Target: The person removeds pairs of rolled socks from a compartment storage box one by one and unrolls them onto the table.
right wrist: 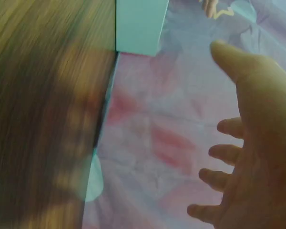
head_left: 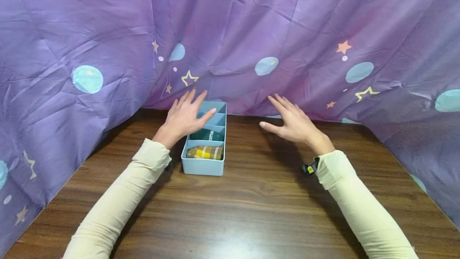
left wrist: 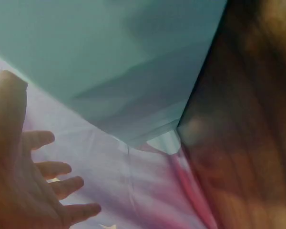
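A light blue divided box (head_left: 203,167) stands on the table, left of the middle. In its front compartment lies a rolled yellow and brown plaid cloth (head_left: 205,152); behind that is a dark green item (head_left: 206,134) with white lettering, partly covered by shadow. My left hand (head_left: 185,115) is over the box's left side, fingers spread and holding nothing. From the left wrist view, the box wall (left wrist: 124,62) rises close beside the left hand (left wrist: 28,186). To the right of the box, my right hand (head_left: 292,121) hovers above the table, fingers straight, thumb apart, nothing held.
The brown wood-grain table (head_left: 251,203) reaches back to a purple curtain (head_left: 230,31) printed with stars and planets. This curtain hangs along the back and both sides. A small dark device (head_left: 310,167) is strapped to the right wrist.
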Demonstrator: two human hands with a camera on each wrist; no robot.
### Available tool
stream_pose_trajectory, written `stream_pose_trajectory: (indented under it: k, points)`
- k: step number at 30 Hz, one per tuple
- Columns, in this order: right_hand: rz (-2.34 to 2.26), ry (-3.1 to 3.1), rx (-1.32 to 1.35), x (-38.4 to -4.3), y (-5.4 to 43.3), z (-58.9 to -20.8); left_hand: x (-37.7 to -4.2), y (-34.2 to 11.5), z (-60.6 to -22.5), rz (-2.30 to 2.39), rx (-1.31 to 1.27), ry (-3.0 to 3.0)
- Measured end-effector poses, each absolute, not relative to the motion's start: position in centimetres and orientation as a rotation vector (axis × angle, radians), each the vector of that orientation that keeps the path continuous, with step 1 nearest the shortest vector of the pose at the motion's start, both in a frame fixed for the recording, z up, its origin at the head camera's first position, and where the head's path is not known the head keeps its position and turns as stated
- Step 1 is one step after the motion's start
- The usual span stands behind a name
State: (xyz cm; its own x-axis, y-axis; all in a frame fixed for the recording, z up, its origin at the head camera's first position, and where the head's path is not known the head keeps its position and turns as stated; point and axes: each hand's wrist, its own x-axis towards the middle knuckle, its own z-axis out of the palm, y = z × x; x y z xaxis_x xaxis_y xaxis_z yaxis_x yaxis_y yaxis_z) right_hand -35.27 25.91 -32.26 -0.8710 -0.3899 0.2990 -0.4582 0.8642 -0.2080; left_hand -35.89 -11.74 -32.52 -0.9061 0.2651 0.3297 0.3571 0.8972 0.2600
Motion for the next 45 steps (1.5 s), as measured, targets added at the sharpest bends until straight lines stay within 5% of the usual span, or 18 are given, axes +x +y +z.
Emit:
stream_pose_trajectory:
  k: [32,45]
  points:
    - [0.734,-2.567,1.529,-30.8,14.6,-32.0,-35.8,-12.7,-35.7,-0.601,-0.407,-2.73]
    - [0.557,-2.625,1.597,-30.8,12.1,-31.9,-36.4,-13.7,-36.0,-0.76,-0.436,-2.735]
